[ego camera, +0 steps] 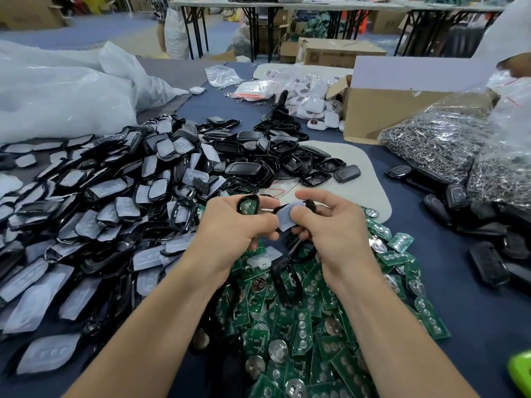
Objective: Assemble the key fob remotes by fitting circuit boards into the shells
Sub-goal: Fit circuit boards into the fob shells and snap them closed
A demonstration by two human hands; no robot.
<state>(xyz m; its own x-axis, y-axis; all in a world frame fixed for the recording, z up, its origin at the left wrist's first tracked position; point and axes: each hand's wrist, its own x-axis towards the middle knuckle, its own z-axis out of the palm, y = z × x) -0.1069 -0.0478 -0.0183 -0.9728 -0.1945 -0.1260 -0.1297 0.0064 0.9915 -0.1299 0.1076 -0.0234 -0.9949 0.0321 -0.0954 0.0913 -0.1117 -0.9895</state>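
Key-fob shell [247, 204], green board inside, gripped by left hand [230, 228]; right hand [336, 225] pinches grey-padded shell [288, 218]. Both held above the circuit-board pile [316, 326] on the blue table [474, 340].

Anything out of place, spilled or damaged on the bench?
Nothing looks damaged. One stray: a black shell frame lies on the green circuit board pile, just below the right hand in view, apart from the shell heaps.

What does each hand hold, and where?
Left hand: board-fitted shell, by its lower end. Right hand: grey-padded shell, thumb on the pad, fingers behind.
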